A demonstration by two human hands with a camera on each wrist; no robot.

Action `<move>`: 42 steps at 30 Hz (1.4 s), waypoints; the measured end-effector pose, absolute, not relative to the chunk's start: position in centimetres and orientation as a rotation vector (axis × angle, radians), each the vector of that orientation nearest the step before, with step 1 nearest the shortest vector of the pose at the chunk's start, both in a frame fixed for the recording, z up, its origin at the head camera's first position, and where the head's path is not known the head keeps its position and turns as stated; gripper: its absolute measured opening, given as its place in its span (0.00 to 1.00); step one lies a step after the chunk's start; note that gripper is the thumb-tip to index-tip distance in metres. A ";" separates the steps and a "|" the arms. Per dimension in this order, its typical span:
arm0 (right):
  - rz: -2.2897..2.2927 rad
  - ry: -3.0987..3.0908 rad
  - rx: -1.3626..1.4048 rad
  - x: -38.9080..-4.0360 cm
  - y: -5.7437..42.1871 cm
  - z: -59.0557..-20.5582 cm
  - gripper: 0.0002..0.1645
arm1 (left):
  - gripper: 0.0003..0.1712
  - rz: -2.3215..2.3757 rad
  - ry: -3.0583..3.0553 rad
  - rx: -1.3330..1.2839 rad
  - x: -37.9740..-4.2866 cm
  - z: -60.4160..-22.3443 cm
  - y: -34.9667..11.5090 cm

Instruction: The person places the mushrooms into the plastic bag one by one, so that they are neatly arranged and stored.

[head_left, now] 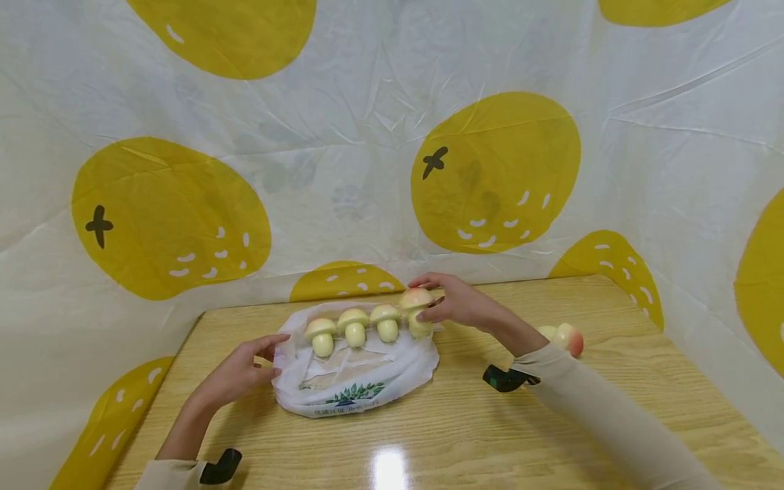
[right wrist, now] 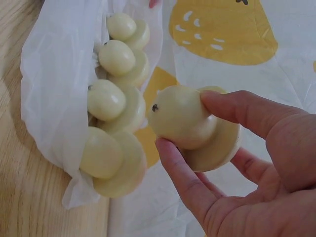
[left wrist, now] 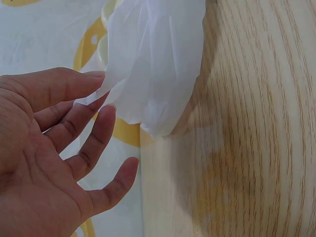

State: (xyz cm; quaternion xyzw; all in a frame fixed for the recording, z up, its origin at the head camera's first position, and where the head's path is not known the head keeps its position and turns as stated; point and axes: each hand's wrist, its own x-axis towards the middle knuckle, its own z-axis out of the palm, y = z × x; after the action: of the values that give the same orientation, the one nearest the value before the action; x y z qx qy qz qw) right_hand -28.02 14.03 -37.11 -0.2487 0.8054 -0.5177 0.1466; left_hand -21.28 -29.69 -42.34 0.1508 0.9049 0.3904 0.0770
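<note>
A white plastic bag [head_left: 398,371] with green leaf print lies on the table, its mouth spread wide. Several toy mushrooms [head_left: 354,327], pale yellow with blush-tinted caps, stand in a row inside it. At the bag's left edge, my left hand [head_left: 241,367] pinches the thin plastic [left wrist: 116,74] between thumb and fingers. My right hand [head_left: 453,303] grips another mushroom [right wrist: 180,116] by its stem, thumb on one side and fingers on the other. It is held at the right end of the row, overlapping the last mushroom there in the head view.
One more mushroom [head_left: 572,340] with a red-tipped cap lies on its side at the table's right, partly behind the right sleeve [head_left: 551,367]. A white curtain [head_left: 349,204] with big yellow fruit prints hangs around the wooden table [head_left: 478,435].
</note>
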 end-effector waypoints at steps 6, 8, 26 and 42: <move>-1.487 2.328 -0.707 -28.0 12.9 -37.2 0.35 | 0.35 1.174 2.706 0.453 -21.2 -42.3 -29.7; -1.495 2.321 -0.699 -27.9 12.5 -37.2 0.35 | 0.35 1.173 2.707 0.452 -21.2 -42.3 -29.7; -1.503 2.246 -0.720 -27.4 8.7 -38.2 0.34 | 0.35 1.176 2.705 0.459 -21.2 -42.4 -29.8; -1.458 2.282 -0.753 -26.7 6.1 -38.8 0.34 | 0.34 1.127 2.727 0.478 -21.3 -42.3 -29.9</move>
State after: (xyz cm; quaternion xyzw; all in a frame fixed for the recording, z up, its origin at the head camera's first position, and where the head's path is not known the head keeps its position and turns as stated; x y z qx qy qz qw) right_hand -26.70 6.08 -38.77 -0.2641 0.8009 -0.5115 0.1648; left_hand -21.26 -29.91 -42.29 0.1595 0.9097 0.3758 0.0764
